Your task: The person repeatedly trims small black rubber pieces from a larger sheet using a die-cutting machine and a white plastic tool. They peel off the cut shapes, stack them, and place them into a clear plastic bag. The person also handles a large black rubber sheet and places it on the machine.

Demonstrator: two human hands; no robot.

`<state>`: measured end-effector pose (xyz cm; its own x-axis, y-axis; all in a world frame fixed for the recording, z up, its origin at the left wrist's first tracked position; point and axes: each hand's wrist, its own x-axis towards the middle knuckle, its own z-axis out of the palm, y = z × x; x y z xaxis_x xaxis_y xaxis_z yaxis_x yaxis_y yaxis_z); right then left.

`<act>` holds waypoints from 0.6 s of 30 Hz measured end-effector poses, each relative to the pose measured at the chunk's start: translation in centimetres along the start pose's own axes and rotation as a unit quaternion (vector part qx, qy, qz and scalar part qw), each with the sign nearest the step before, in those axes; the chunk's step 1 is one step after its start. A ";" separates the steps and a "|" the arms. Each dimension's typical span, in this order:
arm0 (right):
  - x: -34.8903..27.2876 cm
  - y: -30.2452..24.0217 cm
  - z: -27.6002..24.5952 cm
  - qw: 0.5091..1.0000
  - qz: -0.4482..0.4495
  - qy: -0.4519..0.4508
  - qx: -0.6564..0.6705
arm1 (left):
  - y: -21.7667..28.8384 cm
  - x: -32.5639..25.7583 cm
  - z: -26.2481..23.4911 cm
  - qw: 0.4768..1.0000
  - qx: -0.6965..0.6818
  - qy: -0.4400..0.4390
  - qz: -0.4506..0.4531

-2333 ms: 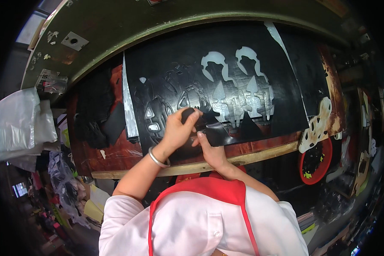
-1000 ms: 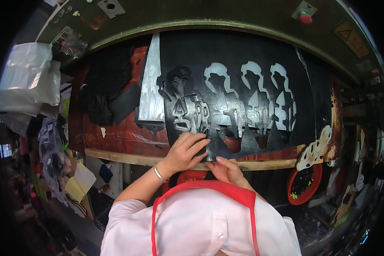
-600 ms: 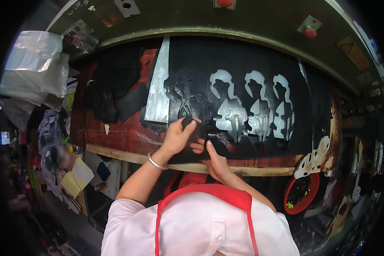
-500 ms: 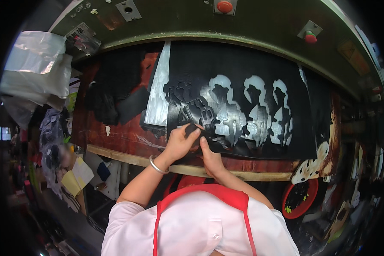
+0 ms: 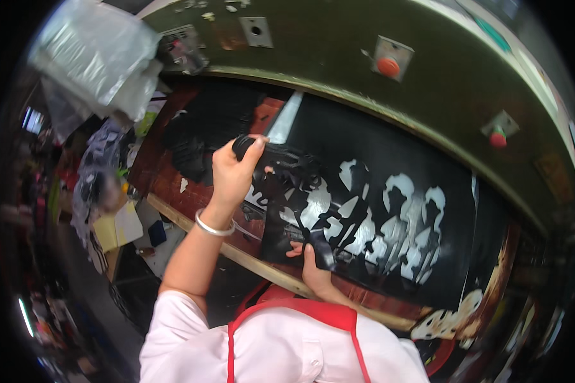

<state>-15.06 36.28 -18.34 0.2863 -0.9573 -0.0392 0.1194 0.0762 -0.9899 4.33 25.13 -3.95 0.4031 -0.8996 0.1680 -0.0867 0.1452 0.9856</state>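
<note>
A black sheet (image 5: 377,150) with shaped cut-outs lies on the red-brown bench, and a pale, shiny surface shows through its openings. My left hand (image 5: 233,175), with a silver bangle at the wrist, is raised at the sheet's left side and pinches dark cut black material (image 5: 284,169). My right hand (image 5: 314,273) is at the sheet's near edge, its thumb over a black flap (image 5: 321,247) and its fingertips partly hidden beneath it. The strip between both hands looks lifted and bent, though blur hides its exact outline.
Black pieces (image 5: 214,118) are heaped at the bench's left. A wooden rail (image 5: 249,265) runs along the near edge. Behind stands a green machine beam (image 5: 319,45) with red buttons (image 5: 388,67). A perforated pale piece (image 5: 447,316) hangs at the right corner; plastic bags (image 5: 102,57) hang far left.
My left hand has moved up and left with black material, away from my right hand, which has dropped slightly lower. The view has tilted, and the cut-outs on the left look distorted.
</note>
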 end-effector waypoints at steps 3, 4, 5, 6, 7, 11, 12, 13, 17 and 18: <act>-0.9 0.4 -1.1 0.997 0.018 -0.036 -0.068 | 3.7 5.1 -2.6 0.987 -0.064 0.142 0.047; -1.2 0.4 -1.5 0.992 0.099 -0.018 -0.070 | 5.6 7.1 -4.1 0.972 -0.137 0.182 0.057; -1.4 0.4 -1.8 0.999 0.033 0.000 -0.042 | 7.5 8.3 -5.7 0.973 -0.137 0.165 0.084; -1.6 0.4 -2.0 0.999 0.017 0.023 -0.032 | 8.9 9.2 -7.1 0.980 -0.117 0.122 0.102; -1.8 0.2 -2.4 0.998 0.022 0.000 -0.063 | 10.1 9.9 -8.3 0.988 -0.079 0.090 0.097; -2.6 0.0 -2.9 0.999 0.009 0.016 -0.032 | 13.7 11.7 -12.5 0.993 0.040 0.024 0.110; -2.9 0.1 -3.1 0.996 -0.012 0.025 -0.084 | 14.6 12.0 -13.9 0.992 0.045 0.028 0.116; -2.9 0.6 -2.7 0.995 0.005 0.050 -0.089 | 15.1 12.3 -15.1 0.991 0.058 0.038 0.118; -3.5 2.2 -1.6 0.950 0.127 0.204 0.199 | 16.8 14.6 -21.0 0.988 0.012 0.066 0.142; -3.8 2.6 -0.8 0.924 0.137 0.233 0.269 | 17.4 15.1 -22.9 0.985 -0.022 0.056 0.161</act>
<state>-16.54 39.86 -20.89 -0.0501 -0.8878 -0.4575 0.5953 0.3413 -0.7274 29.76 23.53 16.18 0.4597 -0.7529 0.4710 -0.1886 0.4355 0.8802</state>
